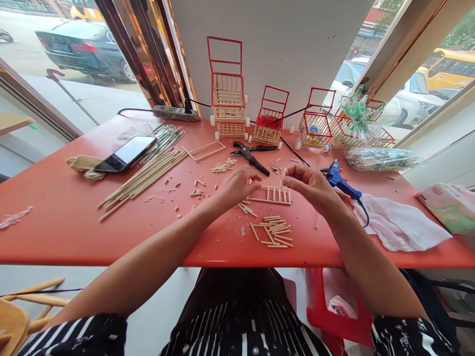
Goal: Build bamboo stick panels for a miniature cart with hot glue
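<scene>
1. A short wooden stick (283,178) was pinched, close to upright, between the thumb and fingertips of the right hand (308,185); the grip was narrow, presumably so that so slight a piece could be angled precisely.
2. The ladder-like stick frame (270,201) was laid flat on the red table (74,237) between the hands, its right part just below the pinched stick, probably to let the tabletop bear its weight.
3. The left hand (241,185) was poised at the frame's left end, its thumb and fingers slightly parted; whether the frame was gripped or merely neared could not be told.
4. Loose cut sticks (277,231) were heaped on the near side of the frame, seemingly for easy reach.
5. Black pliers (248,154) were laid beyond the hands, and a blue glue gun (341,183) was set just beside the right one, apparently to be kept handy.
6. Red-handled miniature carts, the tallest (227,89) among them, were lined along the far edge, perhaps to spare the working space.
</scene>
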`<action>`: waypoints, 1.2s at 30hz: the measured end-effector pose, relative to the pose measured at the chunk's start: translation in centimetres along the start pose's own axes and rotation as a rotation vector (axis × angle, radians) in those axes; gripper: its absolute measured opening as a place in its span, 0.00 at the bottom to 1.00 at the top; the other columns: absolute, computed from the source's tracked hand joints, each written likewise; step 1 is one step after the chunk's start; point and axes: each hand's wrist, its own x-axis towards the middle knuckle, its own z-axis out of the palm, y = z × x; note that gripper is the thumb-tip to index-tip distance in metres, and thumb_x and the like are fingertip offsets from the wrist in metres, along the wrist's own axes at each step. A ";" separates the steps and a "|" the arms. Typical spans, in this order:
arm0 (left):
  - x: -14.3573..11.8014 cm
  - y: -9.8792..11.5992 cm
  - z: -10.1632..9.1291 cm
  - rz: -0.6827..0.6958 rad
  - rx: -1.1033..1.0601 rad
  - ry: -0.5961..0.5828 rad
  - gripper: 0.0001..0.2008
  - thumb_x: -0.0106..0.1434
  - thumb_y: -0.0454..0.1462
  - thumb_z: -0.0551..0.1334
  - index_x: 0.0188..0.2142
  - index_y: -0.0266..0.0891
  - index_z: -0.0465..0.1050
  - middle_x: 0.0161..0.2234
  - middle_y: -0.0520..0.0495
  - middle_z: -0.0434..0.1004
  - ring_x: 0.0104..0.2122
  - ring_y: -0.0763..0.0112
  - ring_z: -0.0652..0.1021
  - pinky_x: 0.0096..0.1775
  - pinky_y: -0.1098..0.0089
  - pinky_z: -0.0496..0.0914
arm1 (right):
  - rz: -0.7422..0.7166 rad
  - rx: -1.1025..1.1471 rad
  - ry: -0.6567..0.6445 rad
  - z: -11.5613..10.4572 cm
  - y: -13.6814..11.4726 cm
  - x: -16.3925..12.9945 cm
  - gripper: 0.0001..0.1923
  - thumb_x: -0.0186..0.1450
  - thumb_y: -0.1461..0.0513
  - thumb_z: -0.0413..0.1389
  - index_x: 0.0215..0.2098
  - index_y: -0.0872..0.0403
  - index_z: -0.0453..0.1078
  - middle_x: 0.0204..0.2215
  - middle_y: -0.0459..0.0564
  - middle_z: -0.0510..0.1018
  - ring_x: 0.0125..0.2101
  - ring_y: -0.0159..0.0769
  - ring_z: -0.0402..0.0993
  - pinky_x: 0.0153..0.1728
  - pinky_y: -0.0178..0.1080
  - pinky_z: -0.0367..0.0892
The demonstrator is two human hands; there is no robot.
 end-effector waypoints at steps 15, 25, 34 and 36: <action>0.1 0.3 0.5 0.082 0.153 -0.015 0.06 0.66 0.29 0.63 0.34 0.41 0.72 0.39 0.43 0.79 0.44 0.55 0.77 0.53 0.57 0.70 | -0.001 -0.042 0.039 0.4 0.5 0.0 0.13 0.63 0.52 0.64 0.34 0.53 0.71 0.29 0.45 0.72 0.29 0.31 0.64 0.31 0.37 0.61; -0.7 1.1 -0.1 0.192 0.150 0.294 0.06 0.71 0.29 0.58 0.37 0.40 0.71 0.56 0.37 0.76 0.50 0.58 0.77 0.53 0.59 0.73 | -0.020 -0.056 0.178 0.7 0.9 0.3 0.12 0.61 0.53 0.66 0.33 0.52 0.71 0.29 0.45 0.73 0.29 0.32 0.66 0.33 0.38 0.63; -0.7 1.3 -0.2 0.183 -0.004 0.344 0.08 0.66 0.26 0.63 0.38 0.42 0.73 0.61 0.40 0.76 0.55 0.60 0.80 0.57 0.61 0.75 | 0.026 0.105 0.345 -0.5 1.7 1.0 0.14 0.58 0.52 0.67 0.33 0.52 0.73 0.30 0.45 0.75 0.32 0.33 0.68 0.35 0.37 0.65; -0.5 1.2 -0.3 0.112 -0.111 0.356 0.15 0.63 0.26 0.66 0.47 0.41 0.75 0.57 0.41 0.78 0.46 0.64 0.82 0.52 0.62 0.77 | 0.019 0.089 0.342 -0.4 1.7 0.9 0.15 0.58 0.52 0.67 0.34 0.52 0.73 0.30 0.45 0.75 0.32 0.33 0.67 0.35 0.37 0.64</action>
